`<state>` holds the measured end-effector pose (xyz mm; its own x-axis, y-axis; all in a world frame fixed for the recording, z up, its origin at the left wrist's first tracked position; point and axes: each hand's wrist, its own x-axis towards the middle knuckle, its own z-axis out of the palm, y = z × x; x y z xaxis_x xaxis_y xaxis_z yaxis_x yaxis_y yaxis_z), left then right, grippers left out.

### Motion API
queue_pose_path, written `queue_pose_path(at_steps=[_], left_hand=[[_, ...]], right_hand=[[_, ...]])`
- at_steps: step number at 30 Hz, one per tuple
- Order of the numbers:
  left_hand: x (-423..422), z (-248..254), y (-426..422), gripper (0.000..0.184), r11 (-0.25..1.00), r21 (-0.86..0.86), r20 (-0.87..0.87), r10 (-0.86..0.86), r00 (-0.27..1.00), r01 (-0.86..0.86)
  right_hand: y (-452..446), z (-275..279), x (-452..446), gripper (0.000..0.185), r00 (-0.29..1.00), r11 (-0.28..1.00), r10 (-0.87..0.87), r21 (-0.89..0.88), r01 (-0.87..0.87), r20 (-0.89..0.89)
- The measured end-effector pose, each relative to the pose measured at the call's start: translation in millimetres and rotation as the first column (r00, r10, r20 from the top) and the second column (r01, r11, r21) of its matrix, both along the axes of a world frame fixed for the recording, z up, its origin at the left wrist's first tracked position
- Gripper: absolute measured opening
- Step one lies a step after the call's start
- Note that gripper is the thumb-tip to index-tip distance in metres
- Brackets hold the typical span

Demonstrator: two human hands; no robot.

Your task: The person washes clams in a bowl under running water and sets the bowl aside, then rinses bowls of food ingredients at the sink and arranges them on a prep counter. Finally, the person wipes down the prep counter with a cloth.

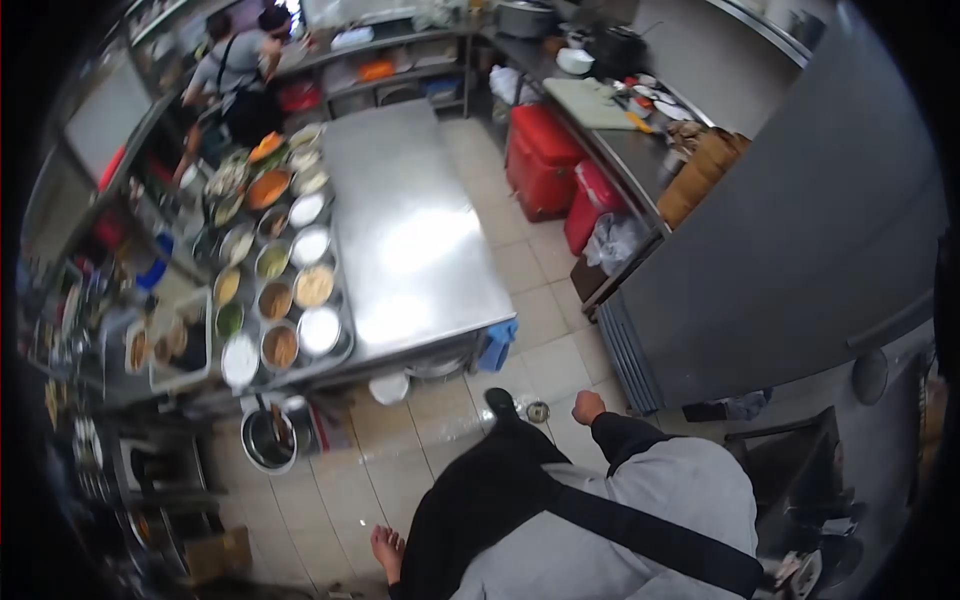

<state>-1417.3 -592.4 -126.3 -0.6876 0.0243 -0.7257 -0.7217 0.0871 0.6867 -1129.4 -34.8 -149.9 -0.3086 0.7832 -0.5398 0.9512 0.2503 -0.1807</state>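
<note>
My left hand [388, 550] hangs low beside my dark apron [470, 490], over the tiled floor. Its fingers are loosely bent and a little apart, with nothing seen in them. Farther forward swings my right hand [588, 406], curled into a loose fist with no object showing. It is nearest to a floor drain [538, 411] and the ribbed lower edge of a large grey metal cabinet [760, 250]. Neither hand touches anything that I can see. One dark shoe [500, 403] shows ahead of the apron.
A steel table [400, 220] stands ahead, with several food containers [315, 285] along its left side and a blue cloth [497, 345] at its corner. A metal pot [269, 440] sits lower left. Red coolers [543, 160] line the right counter. Another person [240, 75] stands far left.
</note>
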Motion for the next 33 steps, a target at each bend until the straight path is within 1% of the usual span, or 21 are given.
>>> queue_pose_path(at_steps=[2, 3, 5, 8, 9, 10, 12, 14, 15, 17, 18, 19, 20, 21, 23, 25, 26, 27, 30, 32, 33], left_hand=[[-16, 8, 38, 0.045, 0.99, 0.037, 0.146, 0.13, 0.981, -0.136], [-22, 28, 67, 0.046, 0.995, 0.058, 0.119, 0.069, 0.99, -0.077], [-35, 66, 145, 0.048, 0.995, 0.092, 0.069, -0.044, 0.997, 0.037], [-74, 61, 245, 0.057, 0.95, 0.253, 0.006, -0.191, 0.982, 0.183], [-81, 79, 288, 0.062, 0.936, 0.292, 0.006, -0.205, 0.979, 0.194], [-90, 100, 326, 0.066, 0.923, 0.323, 0.005, -0.222, 0.975, 0.208], [-113, 107, 382, 0.075, 0.861, 0.479, 0.099, -0.244, 0.965, 0.169], [-137, 85, 412, 0.078, 0.873, 0.483, 0.173, -0.163, 0.971, 0.061], [-140, 82, 429, 0.077, 0.899, 0.427, 0.239, -0.009, 0.971, -0.097], [-139, 77, 439, 0.075, 0.955, 0.274, 0.214, 0.051, 0.975, -0.11], [-140, 73, 441, 0.074, 0.973, 0.197, 0.192, 0.078, 0.978, -0.116], [-143, 71, 436, 0.072, 0.974, 0.205, 0.207, 0.059, 0.977, -0.102], [-145, 72, 431, 0.071, 0.973, 0.213, 0.225, 0.041, 0.974, -0.09], [-142, 79, 431, 0.071, 0.991, 0.137, 0.17, -0.013, 0.985, -0.01], [-141, 82, 423, 0.068, 0.989, 0.004, 0.067, -0.145, 0.987, 0.145], [-138, 77, 444, 0.054, 0.987, 0.157, -0.071, 0.025, 0.997, -0.014], [-136, 74, 454, 0.048, 0.966, 0.247, -0.13, 0.109, 0.986, -0.074], [-141, 78, 474, 0.048, 0.97, 0.227, -0.173, 0.124, 0.977, -0.083], [-165, 124, 558, 0.048, 0.999, -0.011, -0.239, -0.038, 0.97, 0.037], [-189, 158, 603, 0.047, 0.978, -0.156, -0.251, -0.175, 0.952, 0.139], [-201, 174, 624, 0.047, 0.961, -0.211, -0.261, -0.232, 0.937, 0.18]], right_hand=[[23, -15, 3, 0.048, 0.96, 0.98, -0.193, -0.084, 0.179, -0.201], [41, -17, 3, 0.05, 0.935, 0.957, -0.273, -0.161, 0.24, -0.228], [72, 6, -7, 0.054, 0.869, 0.886, -0.423, -0.317, 0.337, -0.257], [127, -25, 9, 0.048, 0.892, 0.988, -0.131, 0.017, 0.153, -0.434], [148, -20, 16, 0.04, 0.903, 0.985, -0.15, 0.015, 0.17, -0.402], [166, -19, 22, 0.038, 0.896, 0.966, -0.236, 0.01, 0.259, -0.376], [202, -21, 35, 0.034, 0.852, 0.898, -0.413, 0.014, 0.44, -0.323], [248, -39, 44, 0.034, 0.859, 0.925, -0.356, -0.01, 0.38, -0.368], [264, -44, 47, 0.034, 0.856, 0.933, -0.34, -0.026, 0.358, -0.389], [289, 21, 17, 0.038, 0.522, 0.778, -0.624, -0.401, 0.484, -0.581], [316, 12, 6, 0.04, 0.613, 0.869, -0.488, -0.284, 0.405, -0.621], [339, 5, -5, 0.041, 0.691, 0.936, -0.343, -0.166, 0.312, -0.637], [360, 24, -22, 0.04, 0.685, 0.938, -0.344, -0.211, 0.273, -0.643], [379, 53, -44, 0.039, 0.68, 0.939, -0.344, -0.254, 0.232, -0.648], [416, 64, -87, 0.038, 0.633, 0.966, -0.26, -0.183, 0.184, -0.729], [460, 65, -128, 0.039, 0.552, 0.99, -0.144, -0.122, 0.077, -0.821], [480, 83, -147, 0.04, 0.562, 0.994, -0.113, -0.091, 0.066, -0.819], [501, 106, -168, 0.04, 0.57, 0.997, -0.08, -0.06, 0.055, -0.818], [575, 129, -220, 0.041, 0.592, 0.996, -0.055, -0.002, 0.09, -0.804], [620, 139, -243, 0.038, 0.591, 0.991, -0.012, 0.071, 0.117, -0.806], [643, 138, -251, 0.034, 0.598, 0.99, -0.028, 0.063, 0.13, -0.801]])
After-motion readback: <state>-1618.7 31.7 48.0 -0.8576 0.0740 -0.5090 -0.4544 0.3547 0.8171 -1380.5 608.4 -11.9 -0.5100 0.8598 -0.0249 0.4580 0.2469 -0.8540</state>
